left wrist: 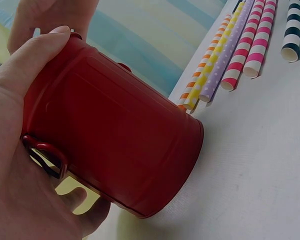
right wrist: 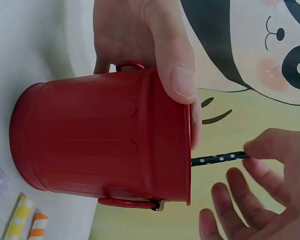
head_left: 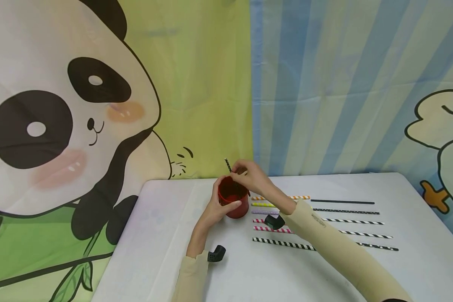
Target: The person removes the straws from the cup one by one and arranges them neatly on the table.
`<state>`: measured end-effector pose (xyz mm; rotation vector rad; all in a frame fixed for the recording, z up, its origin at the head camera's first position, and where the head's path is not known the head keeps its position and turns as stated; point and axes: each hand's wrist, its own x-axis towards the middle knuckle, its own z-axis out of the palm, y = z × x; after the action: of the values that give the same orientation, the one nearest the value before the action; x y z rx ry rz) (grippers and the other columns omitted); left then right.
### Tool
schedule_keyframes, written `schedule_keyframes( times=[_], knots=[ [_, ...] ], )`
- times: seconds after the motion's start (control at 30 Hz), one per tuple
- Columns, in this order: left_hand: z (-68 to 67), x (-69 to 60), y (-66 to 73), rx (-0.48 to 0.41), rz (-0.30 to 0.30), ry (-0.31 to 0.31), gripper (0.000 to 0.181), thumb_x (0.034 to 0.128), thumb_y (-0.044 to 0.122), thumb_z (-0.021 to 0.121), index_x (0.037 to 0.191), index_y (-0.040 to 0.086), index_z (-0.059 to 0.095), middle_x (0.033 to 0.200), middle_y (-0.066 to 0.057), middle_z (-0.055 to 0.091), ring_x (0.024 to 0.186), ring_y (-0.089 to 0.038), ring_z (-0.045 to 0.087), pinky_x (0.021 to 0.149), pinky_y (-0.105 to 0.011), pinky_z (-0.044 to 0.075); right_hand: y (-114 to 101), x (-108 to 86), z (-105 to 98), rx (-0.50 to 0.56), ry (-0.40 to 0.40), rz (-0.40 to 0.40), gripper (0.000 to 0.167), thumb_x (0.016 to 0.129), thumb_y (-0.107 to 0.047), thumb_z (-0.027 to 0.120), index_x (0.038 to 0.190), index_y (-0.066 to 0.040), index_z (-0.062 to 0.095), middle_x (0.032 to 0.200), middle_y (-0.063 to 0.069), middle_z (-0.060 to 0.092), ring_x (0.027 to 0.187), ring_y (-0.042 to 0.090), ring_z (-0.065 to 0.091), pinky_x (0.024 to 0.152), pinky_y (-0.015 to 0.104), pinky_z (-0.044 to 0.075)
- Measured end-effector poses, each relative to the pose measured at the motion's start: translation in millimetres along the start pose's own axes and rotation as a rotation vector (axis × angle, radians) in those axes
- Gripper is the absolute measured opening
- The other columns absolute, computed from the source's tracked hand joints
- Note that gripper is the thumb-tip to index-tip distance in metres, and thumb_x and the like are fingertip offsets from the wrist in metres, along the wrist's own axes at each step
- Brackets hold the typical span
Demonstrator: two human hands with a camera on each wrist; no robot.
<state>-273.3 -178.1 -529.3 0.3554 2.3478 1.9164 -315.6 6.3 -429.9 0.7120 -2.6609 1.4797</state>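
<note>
A red metal pail (head_left: 238,211) with small side handles is at the far part of the white table, its mouth facing up. My left hand (head_left: 214,209) grips it from the left, with the thumb over the near rim. Above the far rim, my right hand (head_left: 253,178) pinches a black paper straw with white dots (right wrist: 215,159) between thumb and fingertips. The straw's lower end goes inside the pail, hidden by the wall in the right wrist view. Its upper end sticks out above the fingers in the head view.
Right of the pail, paper straws lie in two columns on the table (head_left: 166,235). Orange-striped (head_left: 300,197), yellow, purple (left wrist: 227,52), red, pink and black-striped ones form the left column. Black ones (head_left: 343,201) form the right, under the right forearm. A printed curtain (head_left: 211,84) hangs behind.
</note>
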Motion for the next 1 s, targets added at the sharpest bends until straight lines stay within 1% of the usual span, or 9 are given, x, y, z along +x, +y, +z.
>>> schedule_keyframes(
  times=[0.2, 0.3, 0.47, 0.53, 0.67, 0.77, 0.9, 1.0],
  knots=[
    [-0.4, 0.4, 0.2, -0.009, -0.024, -0.003, 0.098, 0.0869, 0.019, 0.078, 0.158, 0.034, 0.012, 0.155, -0.003, 0.034, 0.141, -0.023, 0.035, 0.113, -0.051, 0.04, -1, -8.9, -2, 0.065, 0.034, -0.033, 0.006, 0.093, -0.021, 0.066, 0.097, -0.017, 0.064, 0.097, 0.0, 0.068, 0.095, 0.016, 0.064, 0.082, 0.036, 0.056],
    [-0.8, -0.1, 4.0, -0.011, -0.035, -0.012, 0.099, 0.0871, 0.017, 0.077, 0.159, 0.029, 0.01, 0.155, -0.006, 0.033, 0.142, -0.024, 0.034, 0.113, -0.05, 0.04, -1, -11.8, -2, 0.088, 0.049, -0.047, 0.005, 0.093, -0.02, 0.066, 0.096, -0.018, 0.064, 0.097, -0.001, 0.067, 0.094, 0.015, 0.064, 0.082, 0.036, 0.056],
    [-1.7, -8.1, 25.2, -0.031, -0.035, -0.038, 0.098, 0.0872, 0.016, 0.077, 0.16, 0.022, 0.011, 0.154, -0.007, 0.035, 0.14, -0.025, 0.035, 0.112, -0.047, 0.04, -3, -17.0, -5, 0.143, 0.07, -0.073, 0.004, 0.094, -0.017, 0.066, 0.097, -0.016, 0.064, 0.097, 0.002, 0.066, 0.095, 0.018, 0.065, 0.087, 0.045, 0.056],
    [-1.8, -10.9, 31.4, -0.042, -0.025, -0.043, 0.098, 0.0872, 0.016, 0.077, 0.16, 0.02, 0.012, 0.153, -0.007, 0.036, 0.14, -0.025, 0.036, 0.111, -0.046, 0.041, -4, -18.8, -7, 0.162, 0.075, -0.075, 0.004, 0.094, -0.018, 0.066, 0.098, -0.016, 0.064, 0.097, 0.003, 0.066, 0.095, 0.019, 0.065, 0.089, 0.046, 0.055],
    [-1.3, -11.6, 32.6, -0.042, -0.019, -0.038, 0.098, 0.0871, 0.017, 0.077, 0.16, 0.021, 0.012, 0.153, -0.006, 0.036, 0.14, -0.025, 0.036, 0.11, -0.047, 0.042, -5, -21.2, -11, 0.169, 0.086, -0.084, 0.004, 0.095, -0.018, 0.066, 0.098, -0.016, 0.064, 0.097, 0.002, 0.066, 0.096, 0.019, 0.065, 0.088, 0.042, 0.055],
    [-0.8, -11.1, 32.8, -0.038, -0.025, -0.034, 0.098, 0.0872, 0.016, 0.077, 0.16, 0.021, 0.012, 0.153, -0.006, 0.036, 0.14, -0.024, 0.035, 0.112, -0.048, 0.04, -4, -22.3, -13, 0.167, 0.093, -0.094, 0.005, 0.095, -0.018, 0.066, 0.099, -0.016, 0.064, 0.098, 0.003, 0.066, 0.096, 0.019, 0.065, 0.089, 0.041, 0.055],
    [-0.2, -10.7, 32.3, -0.037, -0.026, -0.029, 0.097, 0.0872, 0.016, 0.077, 0.16, 0.021, 0.012, 0.153, -0.007, 0.036, 0.14, -0.024, 0.035, 0.113, -0.05, 0.039, -4, -23.4, -16, 0.183, 0.104, -0.102, 0.008, 0.095, -0.019, 0.068, 0.1, -0.014, 0.064, 0.099, 0.005, 0.066, 0.097, 0.021, 0.065, 0.089, 0.044, 0.054],
    [-0.4, -10.4, 32.1, -0.039, -0.025, -0.031, 0.097, 0.0872, 0.015, 0.077, 0.16, 0.021, 0.012, 0.154, -0.008, 0.036, 0.141, -0.025, 0.035, 0.113, -0.051, 0.039, -8, -24.5, -18, 0.206, 0.116, -0.114, 0.01, 0.095, -0.016, 0.068, 0.102, -0.01, 0.065, 0.101, 0.008, 0.066, 0.099, 0.025, 0.065, 0.09, 0.046, 0.053]
  ],
)
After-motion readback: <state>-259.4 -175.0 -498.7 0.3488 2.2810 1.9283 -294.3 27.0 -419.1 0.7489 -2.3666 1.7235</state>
